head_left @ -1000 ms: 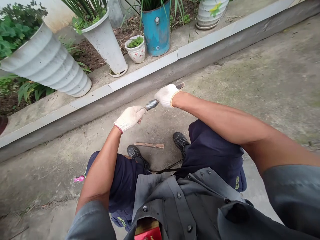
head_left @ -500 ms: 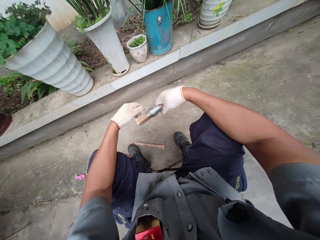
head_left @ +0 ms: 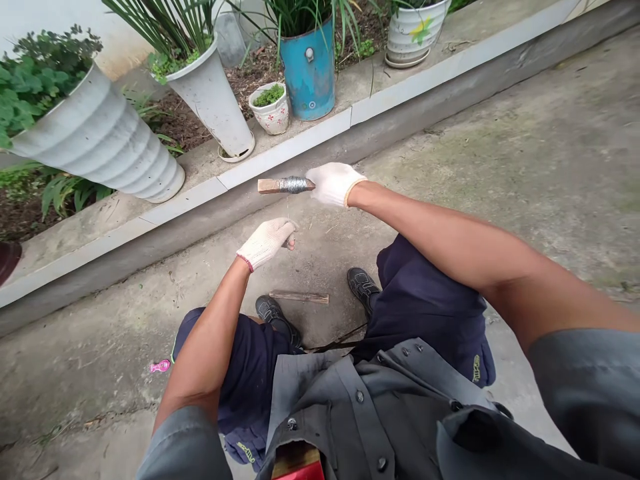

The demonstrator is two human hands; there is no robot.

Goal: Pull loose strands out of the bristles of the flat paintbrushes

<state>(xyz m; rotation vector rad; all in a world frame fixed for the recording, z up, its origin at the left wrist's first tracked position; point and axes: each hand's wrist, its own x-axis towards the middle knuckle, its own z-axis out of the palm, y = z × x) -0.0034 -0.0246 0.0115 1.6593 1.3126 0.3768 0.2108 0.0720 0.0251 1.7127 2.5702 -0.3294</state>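
Observation:
My right hand, in a white knit glove, is closed around one end of a wooden stick. Silvery wire is wound thickly about the stick's middle, and its bare squared end points left. Below it, my left hand, also gloved, has its thumb and fingers pinched together. A thin strand of the wire runs from the winding down to those fingers. The stick is held in the air, nearly level. Another flat wooden stick lies on the concrete between my shoes, touched by neither hand.
Along a tiled ledge ahead stand a ribbed white planter, a tall white pot, a small patterned pot, a blue bucket and another white pot. A pink object lies on the ground at left.
My right hand has raised the wire-wound stick and turned it from slanted to nearly level. My left hand has left the stick's end and moved lower, with a strand stretched between.

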